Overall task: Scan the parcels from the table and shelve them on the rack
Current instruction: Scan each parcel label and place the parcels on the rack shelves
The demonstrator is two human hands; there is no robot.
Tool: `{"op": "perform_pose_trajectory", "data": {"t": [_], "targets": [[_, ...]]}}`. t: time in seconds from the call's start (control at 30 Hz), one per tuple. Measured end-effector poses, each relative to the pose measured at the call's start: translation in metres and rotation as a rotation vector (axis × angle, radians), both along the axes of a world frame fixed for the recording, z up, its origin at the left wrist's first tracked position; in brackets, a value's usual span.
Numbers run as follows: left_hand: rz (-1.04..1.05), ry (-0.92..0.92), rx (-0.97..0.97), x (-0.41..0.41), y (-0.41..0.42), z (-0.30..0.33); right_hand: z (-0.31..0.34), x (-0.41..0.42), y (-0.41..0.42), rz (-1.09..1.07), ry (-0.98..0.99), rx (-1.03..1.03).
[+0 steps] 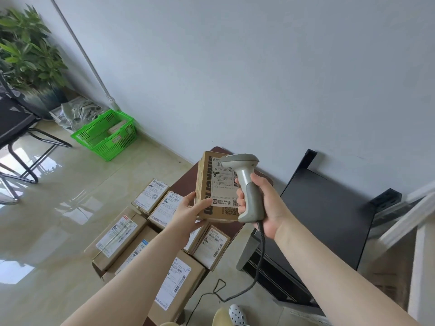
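The left hand (188,209) holds a cardboard parcel (213,187) by its lower left corner, thumb across the printed face and fingers curled beneath, lifted above the desk (186,182). It is tilted so that the white shipping label (223,184) faces up toward the head camera, which puts the barcodes where the reader can reach them. The right hand (261,203) is wrapped round the grip of a grey barcode scanner (247,184); its head sits at the parcel's one o'clock corner, overlapping the top of the label. That closeness suggests the scan is in hand right now, though no beam shows, so I cannot tell whether it has registered. The scanner's cable (259,260) hangs toward six o'clock and trails on the floor.

Below the lifted parcel, from seven to six o'clock, the remaining parcels (141,231) lie packed side by side on the desk, labels up, likely so each can be read without turning. The dark rack (324,215) stands at three o'clock against the wall, near enough to shelve with a short turn. Most of the work appears still ahead.

At eleven o'clock, well apart, a green basket (106,135) sits on the floor.
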State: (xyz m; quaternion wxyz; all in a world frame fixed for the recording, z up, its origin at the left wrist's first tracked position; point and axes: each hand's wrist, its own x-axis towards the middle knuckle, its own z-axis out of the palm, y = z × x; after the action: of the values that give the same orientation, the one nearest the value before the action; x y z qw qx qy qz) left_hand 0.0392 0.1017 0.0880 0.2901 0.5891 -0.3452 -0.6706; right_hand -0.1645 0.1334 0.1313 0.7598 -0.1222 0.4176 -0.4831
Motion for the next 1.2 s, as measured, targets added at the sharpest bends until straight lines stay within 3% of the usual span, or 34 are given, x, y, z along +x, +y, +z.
{"op": "perform_pose_trajectory", "data": {"t": [0.5,0.63,0.77,0.93,1.2], "targets": [[0.033,0.013,0.010,-0.003,0.007,-0.007,0.004,-0.013,0.016,-0.112,0.108,-0.028],[0.048,0.009,0.014,-0.003,0.012,-0.015,-0.017,-0.049,0.016,-0.324,0.422,0.053],[0.053,0.018,0.028,-0.007,0.018,-0.020,-0.077,-0.101,0.024,-0.547,0.733,0.319],[0.035,0.059,0.014,-0.027,0.024,-0.014,-0.118,-0.133,0.039,-0.592,0.822,0.517],[-0.052,0.089,-0.015,-0.050,0.035,-0.006,-0.149,-0.134,0.039,-0.489,0.895,0.539]]}}
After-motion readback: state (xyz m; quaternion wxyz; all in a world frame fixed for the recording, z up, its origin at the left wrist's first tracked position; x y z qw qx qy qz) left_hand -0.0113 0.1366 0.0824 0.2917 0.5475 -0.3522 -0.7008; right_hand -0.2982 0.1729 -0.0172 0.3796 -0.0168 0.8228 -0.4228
